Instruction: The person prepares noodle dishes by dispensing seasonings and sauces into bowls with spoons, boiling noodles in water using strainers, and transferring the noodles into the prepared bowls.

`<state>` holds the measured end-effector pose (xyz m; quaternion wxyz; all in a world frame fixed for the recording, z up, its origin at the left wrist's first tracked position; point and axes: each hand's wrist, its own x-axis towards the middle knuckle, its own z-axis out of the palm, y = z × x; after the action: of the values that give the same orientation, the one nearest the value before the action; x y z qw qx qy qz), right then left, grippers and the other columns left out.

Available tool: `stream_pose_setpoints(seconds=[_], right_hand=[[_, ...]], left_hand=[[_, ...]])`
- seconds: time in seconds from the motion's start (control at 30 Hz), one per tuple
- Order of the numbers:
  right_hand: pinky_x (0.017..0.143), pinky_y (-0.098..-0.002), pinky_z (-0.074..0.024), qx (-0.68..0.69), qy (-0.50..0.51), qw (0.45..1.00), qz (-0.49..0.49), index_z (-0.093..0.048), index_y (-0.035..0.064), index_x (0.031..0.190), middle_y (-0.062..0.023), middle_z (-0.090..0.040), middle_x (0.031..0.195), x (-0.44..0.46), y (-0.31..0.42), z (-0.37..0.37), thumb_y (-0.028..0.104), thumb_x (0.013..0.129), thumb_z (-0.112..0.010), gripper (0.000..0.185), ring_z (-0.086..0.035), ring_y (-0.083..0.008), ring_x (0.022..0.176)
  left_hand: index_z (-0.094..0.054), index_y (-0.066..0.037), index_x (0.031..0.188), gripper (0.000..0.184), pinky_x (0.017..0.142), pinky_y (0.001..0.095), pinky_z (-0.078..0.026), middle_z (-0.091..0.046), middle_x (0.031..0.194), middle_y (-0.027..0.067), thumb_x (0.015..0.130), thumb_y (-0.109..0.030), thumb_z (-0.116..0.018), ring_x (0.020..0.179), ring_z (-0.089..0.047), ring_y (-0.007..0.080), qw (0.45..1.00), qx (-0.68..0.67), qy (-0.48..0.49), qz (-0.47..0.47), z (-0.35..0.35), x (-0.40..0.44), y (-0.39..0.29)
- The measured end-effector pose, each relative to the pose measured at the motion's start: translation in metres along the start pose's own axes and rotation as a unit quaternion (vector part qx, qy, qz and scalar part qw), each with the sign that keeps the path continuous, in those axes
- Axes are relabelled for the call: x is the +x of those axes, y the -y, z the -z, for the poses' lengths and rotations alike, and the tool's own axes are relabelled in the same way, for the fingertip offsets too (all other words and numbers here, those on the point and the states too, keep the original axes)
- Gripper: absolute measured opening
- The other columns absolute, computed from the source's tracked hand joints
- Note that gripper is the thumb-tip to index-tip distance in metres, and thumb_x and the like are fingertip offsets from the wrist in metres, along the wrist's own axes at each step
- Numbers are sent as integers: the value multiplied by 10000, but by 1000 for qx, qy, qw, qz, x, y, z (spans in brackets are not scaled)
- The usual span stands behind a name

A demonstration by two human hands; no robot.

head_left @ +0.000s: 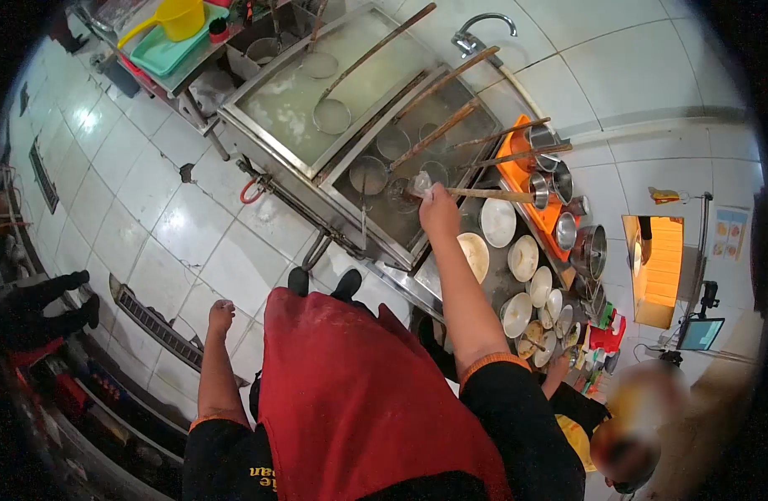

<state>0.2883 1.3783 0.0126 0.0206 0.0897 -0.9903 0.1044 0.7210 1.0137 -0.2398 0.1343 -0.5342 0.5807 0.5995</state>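
Observation:
My right hand point(439, 212) is stretched out over the nearer steel vat of cloudy water point(376, 204). Its fingers are closed on a small translucent piece, which looks like a clear plastic bag point(421, 182). Just beneath it sits a round strainer point(402, 196) in the water; whether the bag touches it is hard to see. A wooden handle point(492, 194) runs right from beside the hand. Several other long-handled strainers point(369, 175) rest in the same vat. My left hand point(221, 316) hangs low over the tiled floor, fingers curled, with nothing visible in it.
Several bowls point(498, 222) crowd the counter on the right, near an orange tray point(517, 154) with metal pots. A second vat point(305, 92) holds pale water and strainers. A tap point(484, 29) stands behind. Another person's hand point(559, 366) is by the bowls. A floor drain point(154, 321) lies left.

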Motion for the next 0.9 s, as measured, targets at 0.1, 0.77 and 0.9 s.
stream_pose_setpoints(seconds=[0.1, 0.77, 0.9], right_hand=[[719, -506, -488, -9, 54, 998, -9, -537, 43, 906, -226, -634, 864, -2, 2, 2, 184, 866, -539, 146, -615, -412, 840], [743, -446, -477, 184, 2, 980, 73, -605, 53, 974, -180, -635, 927, -44, 21, 118, 193, 899, -557, 165, -587, -407, 870], [740, -453, -473, 173, -48, 976, 126, -589, 49, 946, -173, -623, 920, -43, 30, 139, 160, 889, -550, 130, -586, -397, 873]], left_hand=[[-593, 11, 977, 191, 652, 292, -511, -634, 842, 89, 851, -115, -522, 741, -607, 175, 1000, 22, 8, -18, 0, 5, -8], [-517, -74, 1228, 471, 809, 357, -489, -632, 966, 135, 800, -123, -707, 921, -624, 273, 809, 185, 57, -556, -135, -138, -331], [-486, -49, 1265, 575, 928, 389, -427, -591, 1115, 152, 770, -179, -748, 1070, -558, 299, 722, 135, 151, -661, -199, -182, -397]])
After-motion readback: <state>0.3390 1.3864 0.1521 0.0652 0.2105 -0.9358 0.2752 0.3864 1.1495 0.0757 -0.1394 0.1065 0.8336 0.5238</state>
